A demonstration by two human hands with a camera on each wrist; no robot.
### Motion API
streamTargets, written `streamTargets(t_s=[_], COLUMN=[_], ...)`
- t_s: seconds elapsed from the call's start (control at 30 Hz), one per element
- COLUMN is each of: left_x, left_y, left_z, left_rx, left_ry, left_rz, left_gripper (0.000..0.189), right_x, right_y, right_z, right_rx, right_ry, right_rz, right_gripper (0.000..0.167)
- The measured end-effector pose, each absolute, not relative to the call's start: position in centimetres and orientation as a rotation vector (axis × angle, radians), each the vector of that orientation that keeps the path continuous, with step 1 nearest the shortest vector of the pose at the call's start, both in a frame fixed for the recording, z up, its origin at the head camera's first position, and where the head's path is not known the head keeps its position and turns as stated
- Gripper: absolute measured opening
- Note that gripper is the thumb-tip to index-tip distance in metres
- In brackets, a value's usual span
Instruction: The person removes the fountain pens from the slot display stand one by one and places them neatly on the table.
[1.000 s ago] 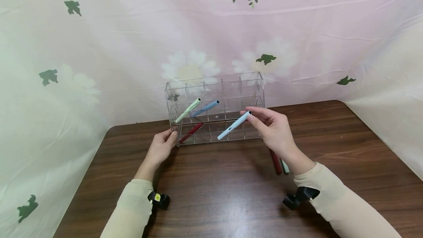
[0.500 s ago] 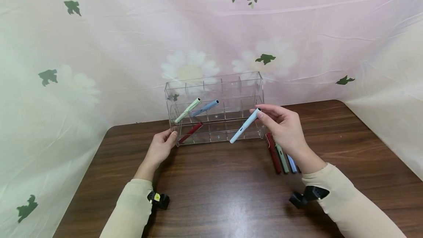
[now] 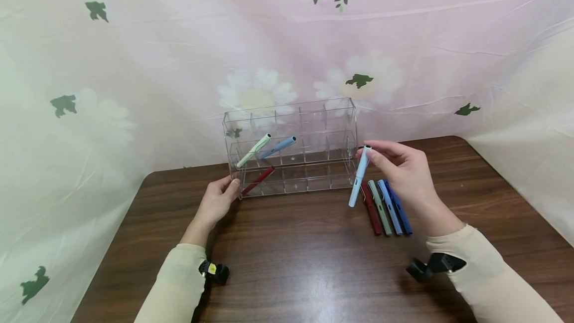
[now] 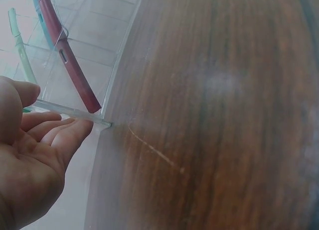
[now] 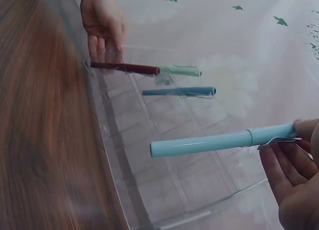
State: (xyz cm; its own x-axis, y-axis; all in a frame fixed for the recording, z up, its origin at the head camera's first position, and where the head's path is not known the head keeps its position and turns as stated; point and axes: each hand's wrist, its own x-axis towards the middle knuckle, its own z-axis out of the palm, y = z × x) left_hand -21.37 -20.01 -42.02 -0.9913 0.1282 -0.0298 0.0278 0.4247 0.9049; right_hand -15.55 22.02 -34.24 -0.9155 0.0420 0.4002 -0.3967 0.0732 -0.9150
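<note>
My left hand [image 3: 217, 201] holds the lower left corner of a clear tiered pen holder [image 3: 309, 184]. In the left wrist view its thumb and fingers lie about the side panel. My right hand [image 3: 405, 171] pinches a light blue pen [image 3: 360, 176] by its capped end, just off the holder's right side, with the other end slanting down. Inside the holder lean a mint green pen [image 3: 254, 150] and a blue pen [image 3: 278, 147] in the middle tier, and a dark red pen [image 3: 258, 180] in the lowest tier at the left.
Below my right hand several pens lie side by side on the wooden table [image 3: 287, 263]: a dark red pen [image 3: 371, 211], a sage green pen [image 3: 380, 208], a light blue pen [image 3: 390, 208] and a dark blue pen [image 3: 399, 208]. A patterned cloth [image 3: 179, 64] hangs behind the holder.
My right hand has moved right with the light blue pen, away from the front of the holder, and the pen has turned steeper. The pens on the table have come into view. My left hand stays put.
</note>
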Motion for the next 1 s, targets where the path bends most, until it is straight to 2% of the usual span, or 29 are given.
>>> streamTargets(t_s=[0.4,1.0], left_x=[-21.5,-21.1], left_y=[-20.2,-20.2], left_z=[-42.2,-41.7], left_rx=[0.142,0.149], left_ry=[2.576,2.551], left_rz=[1.613,1.598], left_gripper=[0.049,0.051], right_x=[-15.4,-15.1], right_y=[24.3,27.3], right_z=[-34.5,-35.6], right_rx=[0.288,-0.025], right_ry=[-2.121,-2.331], right_rz=[1.774,1.577], right_gripper=[0.027,0.038])
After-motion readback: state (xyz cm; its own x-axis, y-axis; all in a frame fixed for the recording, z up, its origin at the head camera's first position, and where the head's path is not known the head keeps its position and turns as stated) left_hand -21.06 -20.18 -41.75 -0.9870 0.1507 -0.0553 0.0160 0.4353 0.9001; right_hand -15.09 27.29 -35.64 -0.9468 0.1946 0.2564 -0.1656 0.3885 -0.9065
